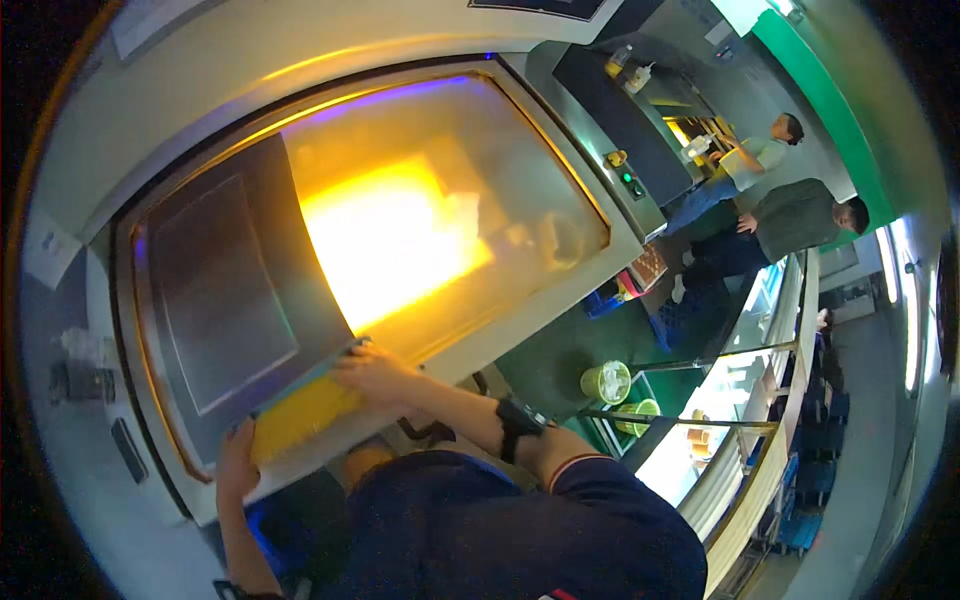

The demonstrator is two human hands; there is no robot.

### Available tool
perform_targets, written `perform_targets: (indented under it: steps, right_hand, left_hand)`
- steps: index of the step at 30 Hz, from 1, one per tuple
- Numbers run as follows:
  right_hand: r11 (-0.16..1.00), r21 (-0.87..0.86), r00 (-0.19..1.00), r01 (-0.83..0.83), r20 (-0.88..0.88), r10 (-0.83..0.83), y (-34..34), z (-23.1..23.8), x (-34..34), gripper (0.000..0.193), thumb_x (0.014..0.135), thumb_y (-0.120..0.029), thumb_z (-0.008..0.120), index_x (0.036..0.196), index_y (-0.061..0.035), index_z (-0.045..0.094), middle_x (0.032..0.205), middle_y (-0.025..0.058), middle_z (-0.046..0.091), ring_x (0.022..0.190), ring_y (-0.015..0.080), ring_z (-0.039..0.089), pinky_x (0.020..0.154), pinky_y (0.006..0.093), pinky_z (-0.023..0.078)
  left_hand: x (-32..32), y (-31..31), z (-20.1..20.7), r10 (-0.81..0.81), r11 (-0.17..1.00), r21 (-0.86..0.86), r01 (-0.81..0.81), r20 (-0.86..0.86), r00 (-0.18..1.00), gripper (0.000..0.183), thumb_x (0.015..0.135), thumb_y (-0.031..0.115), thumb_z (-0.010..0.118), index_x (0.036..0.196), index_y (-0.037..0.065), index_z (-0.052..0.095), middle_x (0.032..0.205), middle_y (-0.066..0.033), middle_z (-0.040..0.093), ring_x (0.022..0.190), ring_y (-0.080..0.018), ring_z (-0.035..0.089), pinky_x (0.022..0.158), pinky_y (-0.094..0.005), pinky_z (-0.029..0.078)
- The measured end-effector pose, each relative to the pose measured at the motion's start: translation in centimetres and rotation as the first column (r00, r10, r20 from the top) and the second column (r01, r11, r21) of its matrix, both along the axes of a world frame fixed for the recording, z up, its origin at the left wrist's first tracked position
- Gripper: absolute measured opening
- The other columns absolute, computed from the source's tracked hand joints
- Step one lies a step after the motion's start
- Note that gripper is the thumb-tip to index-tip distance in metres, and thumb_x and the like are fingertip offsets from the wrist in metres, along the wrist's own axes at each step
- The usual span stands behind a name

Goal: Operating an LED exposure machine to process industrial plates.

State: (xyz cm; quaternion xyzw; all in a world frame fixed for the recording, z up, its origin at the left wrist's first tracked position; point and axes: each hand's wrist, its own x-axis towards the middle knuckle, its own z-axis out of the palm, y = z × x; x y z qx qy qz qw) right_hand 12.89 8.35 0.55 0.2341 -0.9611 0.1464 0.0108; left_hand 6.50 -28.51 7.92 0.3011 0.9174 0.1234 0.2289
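Note:
A large dark panel with a pale rectangular outline lies over the left part of a brightly lit machine bed. At the panel's near right corner, my right hand is closed on its edge. My left hand grips the near left corner. Between my hands, yellow light falls on the bed's front rim, just below the panel's edge. The undersides of my fingers are hidden.
A control strip with a green-lit button flanks the bed on the right. Yellow-green buckets stand on the floor beside a long lit table. Two people, one standing and one in a dark top, are at the far right.

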Motion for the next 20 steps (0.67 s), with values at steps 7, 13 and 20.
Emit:
perform_targets:
  steps: [7,13,20]
  right_hand:
    - [0.992,-0.118,0.878,0.047,0.478,0.015,9.0,9.8,13.8,0.047,0.075,-0.013,0.071,0.12,-0.0259,0.067,0.121,0.0062,0.066,0.106,0.0287,0.065,0.086,0.045,0.053]
    - [0.97,0.116,0.861,0.213,0.447,-0.243,7.8,7.4,24.0,0.044,0.085,-0.017,0.065,0.129,-0.0197,0.061,0.13,0.0085,0.062,0.121,0.0287,0.057,0.105,0.0468,0.042]
    - [0.762,0.042,0.51,0.647,0.719,-0.472,8.1,2.1,30.9,0.054,0.092,-0.035,0.059,0.142,-0.0168,0.049,0.148,0.0131,0.046,0.142,0.0264,0.035,0.119,0.0489,0.022]
  left_hand:
    - [12.3,8.4,8.1,-0.046,0.994,0.11,-0.009,0.493,0.869,0.065,0.072,-0.01,0.057,0.134,0.008,0.057,0.131,-0.0184,0.061,0.124,-0.0348,0.055,0.104,-0.0379,0.042]
    - [19.4,7.3,-10.7,-0.206,0.97,0.208,0.125,0.434,0.877,0.072,0.074,-0.007,0.059,0.142,0.016,0.051,0.141,-0.0118,0.055,0.121,-0.0321,0.055,0.101,-0.0385,0.046]
    - [14.6,13.9,-18.3,0.028,0.993,-0.114,-0.022,0.053,0.998,0.063,0.079,0.005,0.065,0.139,0.017,0.052,0.138,-0.0145,0.055,0.131,-0.0299,0.049,0.105,-0.0463,0.043]
